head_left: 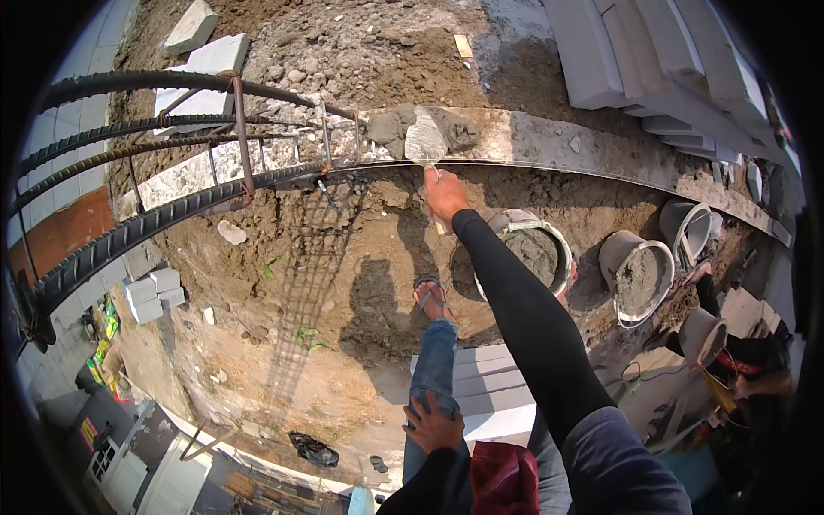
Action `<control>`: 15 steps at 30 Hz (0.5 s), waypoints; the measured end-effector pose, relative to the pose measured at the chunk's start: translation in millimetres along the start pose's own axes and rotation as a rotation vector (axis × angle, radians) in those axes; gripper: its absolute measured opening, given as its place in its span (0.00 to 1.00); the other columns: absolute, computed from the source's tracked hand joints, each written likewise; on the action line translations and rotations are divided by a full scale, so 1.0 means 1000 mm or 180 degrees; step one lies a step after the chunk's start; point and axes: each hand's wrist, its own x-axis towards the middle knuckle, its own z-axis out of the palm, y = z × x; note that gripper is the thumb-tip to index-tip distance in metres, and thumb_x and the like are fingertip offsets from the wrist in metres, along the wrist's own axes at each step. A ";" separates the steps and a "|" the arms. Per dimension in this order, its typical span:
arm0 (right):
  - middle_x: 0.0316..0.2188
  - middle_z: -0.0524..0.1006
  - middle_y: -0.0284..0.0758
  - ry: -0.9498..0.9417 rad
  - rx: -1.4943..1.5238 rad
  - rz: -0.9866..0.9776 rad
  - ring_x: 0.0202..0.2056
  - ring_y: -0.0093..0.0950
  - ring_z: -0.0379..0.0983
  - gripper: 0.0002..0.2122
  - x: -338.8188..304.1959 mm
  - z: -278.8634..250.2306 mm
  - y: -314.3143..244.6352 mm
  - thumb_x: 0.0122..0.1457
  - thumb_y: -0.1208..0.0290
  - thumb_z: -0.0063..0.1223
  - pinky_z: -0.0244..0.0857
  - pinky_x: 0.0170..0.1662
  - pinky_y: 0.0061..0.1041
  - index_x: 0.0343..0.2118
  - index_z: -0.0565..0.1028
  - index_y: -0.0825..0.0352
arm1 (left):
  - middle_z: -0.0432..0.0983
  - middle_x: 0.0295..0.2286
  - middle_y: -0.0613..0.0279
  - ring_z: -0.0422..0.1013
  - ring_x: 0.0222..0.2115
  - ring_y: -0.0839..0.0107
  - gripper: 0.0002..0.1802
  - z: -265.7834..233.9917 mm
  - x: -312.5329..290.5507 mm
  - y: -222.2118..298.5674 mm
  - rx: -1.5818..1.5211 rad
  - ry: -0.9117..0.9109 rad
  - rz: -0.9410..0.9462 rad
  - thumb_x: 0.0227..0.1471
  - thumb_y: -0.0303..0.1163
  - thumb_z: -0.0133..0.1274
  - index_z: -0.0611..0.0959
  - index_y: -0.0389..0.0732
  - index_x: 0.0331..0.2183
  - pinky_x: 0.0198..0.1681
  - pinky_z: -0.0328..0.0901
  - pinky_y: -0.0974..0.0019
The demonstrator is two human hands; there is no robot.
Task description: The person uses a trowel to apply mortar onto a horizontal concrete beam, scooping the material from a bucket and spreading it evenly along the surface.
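Observation:
My right hand (445, 197) is closed round the handle of a trowel (425, 137), my arm stretched forward in a black sleeve. The trowel's blade lies on grey wet mortar (390, 130) spread on top of a narrow concrete beam (541, 142). A thin string (549, 166) runs along the beam's near edge, close to the blade. My left hand (433, 425) rests on my jeans near the knee, fingers spread, holding nothing. Beside my right forearm stands a bucket of mortar (530, 251), partly hidden by the arm.
A rusty rebar cage (172, 80) juts in from the left over the beam. White blocks (584, 51) are stacked at the far right, with others (472, 378) beside my leg. Further right are another mortar bucket (639, 279) and a co-worker's hand (699, 273).

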 end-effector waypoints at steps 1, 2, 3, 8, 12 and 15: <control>0.24 0.80 0.53 -0.0020 0.0070 0.0032 0.29 0.52 0.80 0.29 -0.002 0.007 -0.006 0.71 0.50 0.36 0.71 0.41 0.50 0.39 0.75 0.80 | 0.58 0.65 0.50 0.51 0.67 0.42 0.48 -0.002 0.001 -0.003 0.0019 0.0012 0.0017 0.41 0.52 0.63 0.67 0.54 0.64 0.61 0.54 0.28; 0.24 0.80 0.52 -0.0030 0.0132 0.0070 0.29 0.52 0.79 0.29 -0.002 0.010 -0.008 0.71 0.50 0.36 0.71 0.41 0.50 0.39 0.74 0.80 | 0.59 0.65 0.50 0.51 0.67 0.42 0.48 -0.003 0.003 -0.005 0.0035 0.0016 0.0046 0.41 0.52 0.63 0.67 0.54 0.64 0.61 0.54 0.29; 0.27 0.80 0.55 0.0057 -0.0329 -0.0131 0.32 0.53 0.79 0.28 0.007 0.007 0.007 0.71 0.50 0.37 0.71 0.42 0.51 0.41 0.74 0.79 | 0.59 0.65 0.50 0.51 0.67 0.42 0.48 -0.003 0.003 -0.002 0.0038 -0.0003 0.0131 0.41 0.52 0.63 0.67 0.53 0.64 0.61 0.54 0.29; 0.34 0.80 0.60 0.0428 -0.1346 -0.0596 0.37 0.58 0.78 0.24 -0.004 0.028 0.015 0.70 0.52 0.40 0.71 0.43 0.54 0.41 0.75 0.75 | 0.58 0.65 0.51 0.52 0.67 0.44 0.49 -0.001 0.008 -0.009 0.0208 0.0004 0.0130 0.41 0.53 0.63 0.66 0.54 0.65 0.62 0.54 0.31; 0.31 0.80 0.57 0.0821 -0.1762 -0.0626 0.35 0.58 0.78 0.21 -0.015 -0.025 0.026 0.70 0.53 0.43 0.71 0.40 0.54 0.38 0.74 0.72 | 0.58 0.65 0.53 0.53 0.67 0.45 0.49 -0.001 0.007 -0.009 0.0327 0.0014 0.0154 0.41 0.53 0.63 0.67 0.55 0.65 0.62 0.55 0.33; 0.29 0.80 0.57 0.0836 -0.2188 -0.0698 0.34 0.58 0.78 0.21 -0.023 -0.077 0.036 0.70 0.53 0.43 0.71 0.39 0.54 0.36 0.73 0.72 | 0.58 0.65 0.53 0.53 0.67 0.45 0.49 -0.004 0.007 -0.007 0.0252 0.0037 0.0157 0.41 0.52 0.63 0.67 0.54 0.65 0.62 0.55 0.32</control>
